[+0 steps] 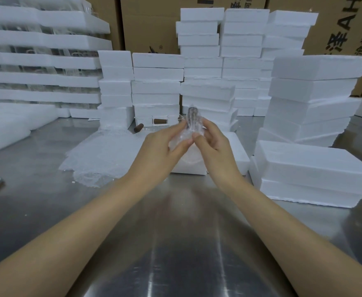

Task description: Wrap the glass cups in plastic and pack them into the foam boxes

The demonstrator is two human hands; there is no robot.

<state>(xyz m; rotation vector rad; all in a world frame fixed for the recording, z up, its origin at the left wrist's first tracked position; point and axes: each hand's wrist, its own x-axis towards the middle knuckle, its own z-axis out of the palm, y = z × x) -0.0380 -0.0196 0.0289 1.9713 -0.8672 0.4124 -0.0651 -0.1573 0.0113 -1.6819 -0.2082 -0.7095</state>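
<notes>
A glass cup with a brown handle, wrapped in bubble plastic, is held up above the metal table between both hands. My left hand pinches the wrap from the left with thumb and fingers. My right hand grips it from the right, fingers curled round the bundle. Directly below and behind the hands lies a low foam box. A pile of bubble plastic sheets is spread on the table to the left. More glass cups with brown handles stand behind, near the foam stacks.
Stacks of white foam boxes fill the back and right; two closed ones lie at the right. Foam trays with glassware are stacked at the back left, cardboard cartons behind. A loose brown handle lies on the table.
</notes>
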